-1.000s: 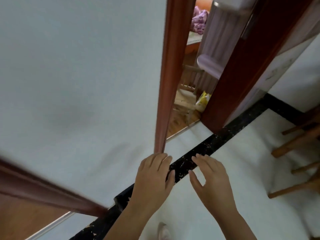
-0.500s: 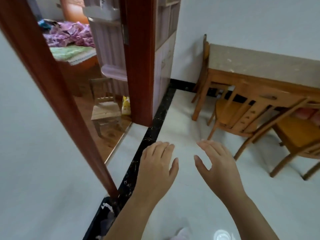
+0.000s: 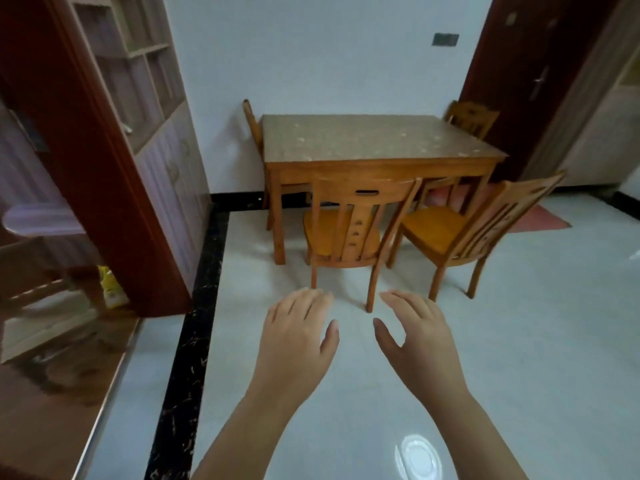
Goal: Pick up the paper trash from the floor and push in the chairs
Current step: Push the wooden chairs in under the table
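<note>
A wooden table (image 3: 377, 160) stands against the far wall. Two wooden chairs are pulled out on its near side: one chair (image 3: 349, 233) straight ahead, another chair (image 3: 471, 230) turned at an angle to the right. Two more chairs sit at the table's ends, a left one (image 3: 254, 133) and a far right one (image 3: 472, 117). A bit of white paper (image 3: 634, 253) shows on the floor at the right edge. My left hand (image 3: 298, 337) and my right hand (image 3: 419, 341) hover palm down, fingers apart, empty, just short of the nearest chair.
A red-brown door frame (image 3: 104, 161) and a pale cabinet (image 3: 166, 140) rise on the left, with a room and a small stool (image 3: 38, 289) behind it. A dark door (image 3: 533, 81) is at the back right. A red mat (image 3: 540, 220) lies beside the table.
The view has swung right, from the wall and doorway to the table and chairs. Both hands stay raised and empty in front of me.
</note>
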Action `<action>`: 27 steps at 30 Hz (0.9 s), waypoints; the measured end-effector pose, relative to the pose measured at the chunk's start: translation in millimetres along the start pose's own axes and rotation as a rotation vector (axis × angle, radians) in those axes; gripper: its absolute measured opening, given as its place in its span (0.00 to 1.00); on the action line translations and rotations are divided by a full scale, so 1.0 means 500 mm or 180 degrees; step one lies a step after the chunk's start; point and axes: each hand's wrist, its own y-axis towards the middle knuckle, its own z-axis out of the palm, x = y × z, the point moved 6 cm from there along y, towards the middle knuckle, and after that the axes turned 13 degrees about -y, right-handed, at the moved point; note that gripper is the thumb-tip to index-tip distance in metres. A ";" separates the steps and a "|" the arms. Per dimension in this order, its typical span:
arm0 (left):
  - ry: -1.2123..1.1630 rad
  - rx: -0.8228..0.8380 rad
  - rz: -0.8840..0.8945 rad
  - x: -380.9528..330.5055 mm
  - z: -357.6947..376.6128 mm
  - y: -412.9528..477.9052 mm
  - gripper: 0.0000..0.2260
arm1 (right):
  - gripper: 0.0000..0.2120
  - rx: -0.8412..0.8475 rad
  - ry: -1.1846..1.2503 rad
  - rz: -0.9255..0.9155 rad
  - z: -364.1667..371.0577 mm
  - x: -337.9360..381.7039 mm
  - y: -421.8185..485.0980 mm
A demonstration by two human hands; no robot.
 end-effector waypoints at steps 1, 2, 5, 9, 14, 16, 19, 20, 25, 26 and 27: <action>-0.0003 0.0016 0.0019 -0.009 0.018 0.022 0.18 | 0.17 -0.0009 -0.0013 0.0027 0.001 -0.025 0.011; -0.0013 0.0037 0.0039 -0.018 0.036 0.044 0.18 | 0.17 -0.0023 -0.0019 0.0061 0.001 -0.052 0.024; -0.0075 0.0171 0.0105 -0.038 0.099 0.109 0.18 | 0.17 -0.0079 -0.0054 0.0187 0.009 -0.135 0.065; -0.0142 0.0269 0.0117 -0.051 0.180 0.184 0.18 | 0.18 -0.0088 -0.0069 0.0290 0.031 -0.236 0.111; -0.0125 0.0298 -0.0007 -0.049 0.253 0.256 0.16 | 0.18 -0.0013 -0.0098 0.0277 0.076 -0.318 0.163; -0.0117 0.0309 -0.0083 -0.038 0.276 0.278 0.16 | 0.18 0.0044 -0.0069 0.0289 0.099 -0.337 0.185; -0.0130 0.0380 -0.0125 -0.013 0.305 0.313 0.18 | 0.19 0.0010 -0.0004 0.0269 0.127 -0.351 0.224; -0.0126 0.0393 -0.0129 -0.001 0.315 0.328 0.18 | 0.19 -0.0006 -0.0007 0.0266 0.138 -0.354 0.239; -0.0226 0.0417 -0.0113 0.075 0.375 0.413 0.17 | 0.19 0.0075 -0.0026 0.0348 0.219 -0.374 0.322; -0.0237 0.0432 -0.0135 0.096 0.388 0.432 0.18 | 0.20 0.0119 -0.0035 0.0355 0.240 -0.376 0.340; -0.0246 0.0444 -0.0178 0.120 0.401 0.453 0.18 | 0.20 0.0171 -0.0055 0.0347 0.263 -0.377 0.363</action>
